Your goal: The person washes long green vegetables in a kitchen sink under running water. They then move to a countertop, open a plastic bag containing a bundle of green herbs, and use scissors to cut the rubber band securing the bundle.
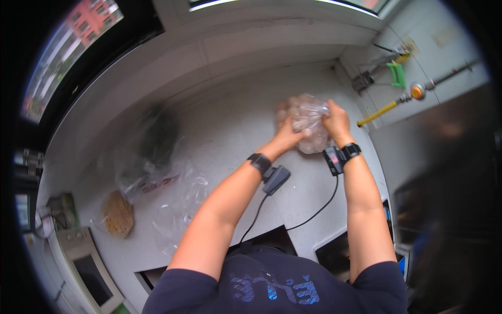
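Note:
A clear plastic bag [311,117] full of pale, rounded items sits at the back right of the white countertop [231,129]; blur keeps me from telling what the items are. My right hand [337,119] grips the gathered plastic on the bag's right side. On its near left side, my left hand [289,135] holds the bag, the thumb and fingers spread against it. Each wrist wears a black strap with a small grey device and a cable.
Left on the counter lie a crumpled clear plastic bag [188,180], dark green contents in a bag [159,133] and a bagged yellowish bundle [117,215]. A microwave oven [92,271] stands front left. A yellow gas pipe [378,114] runs along the right wall.

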Available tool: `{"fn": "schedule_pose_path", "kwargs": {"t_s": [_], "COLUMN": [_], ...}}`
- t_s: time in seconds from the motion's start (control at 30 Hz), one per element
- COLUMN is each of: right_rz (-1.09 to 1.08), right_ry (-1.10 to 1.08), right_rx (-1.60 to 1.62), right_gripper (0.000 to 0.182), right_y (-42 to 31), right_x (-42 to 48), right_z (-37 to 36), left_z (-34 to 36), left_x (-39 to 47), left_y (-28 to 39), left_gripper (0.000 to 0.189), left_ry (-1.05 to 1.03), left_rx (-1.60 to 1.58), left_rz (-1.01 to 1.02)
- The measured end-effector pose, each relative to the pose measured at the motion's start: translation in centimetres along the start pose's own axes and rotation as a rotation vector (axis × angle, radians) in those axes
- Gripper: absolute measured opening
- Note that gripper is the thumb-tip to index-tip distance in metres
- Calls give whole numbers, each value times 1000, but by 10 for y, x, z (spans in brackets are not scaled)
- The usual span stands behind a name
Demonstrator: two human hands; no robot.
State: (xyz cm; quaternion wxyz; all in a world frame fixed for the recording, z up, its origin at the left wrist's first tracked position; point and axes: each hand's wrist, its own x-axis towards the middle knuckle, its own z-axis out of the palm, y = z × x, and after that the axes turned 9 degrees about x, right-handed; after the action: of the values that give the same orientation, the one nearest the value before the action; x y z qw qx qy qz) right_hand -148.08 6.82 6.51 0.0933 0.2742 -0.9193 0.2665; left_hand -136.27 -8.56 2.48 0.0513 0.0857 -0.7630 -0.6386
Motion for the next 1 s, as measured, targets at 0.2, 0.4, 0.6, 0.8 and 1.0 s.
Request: {"fn": "schedule_pose_path", "kwargs": {"t_s": [0.2, 0.4, 0.6, 0.8, 1.0], "right_rz": [-19, 12, 46, -64, -33], "right_ry": [69, -7, -36, 104, -544], "right_rx": [18, 147, 17, 15, 820], "right_gripper": [28, 26, 29, 56, 62], "right_y": [30, 45, 52, -21, -217], "right_x": [18, 11, 0, -25, -123], "right_z": [-8, 2, 5, -2, 74], "left_z": [29, -7, -105, -241, -289], "left_x": [40, -9, -104, -238, -349], "left_y": [-16, 15, 68, 66, 26], "left_gripper": [76, 66, 38, 36, 73], "left_ry": [130, -39, -154, 225, 366], "left_rx": [82, 256, 334, 595, 996], "left_rz": [65, 45, 248, 47, -405]}}
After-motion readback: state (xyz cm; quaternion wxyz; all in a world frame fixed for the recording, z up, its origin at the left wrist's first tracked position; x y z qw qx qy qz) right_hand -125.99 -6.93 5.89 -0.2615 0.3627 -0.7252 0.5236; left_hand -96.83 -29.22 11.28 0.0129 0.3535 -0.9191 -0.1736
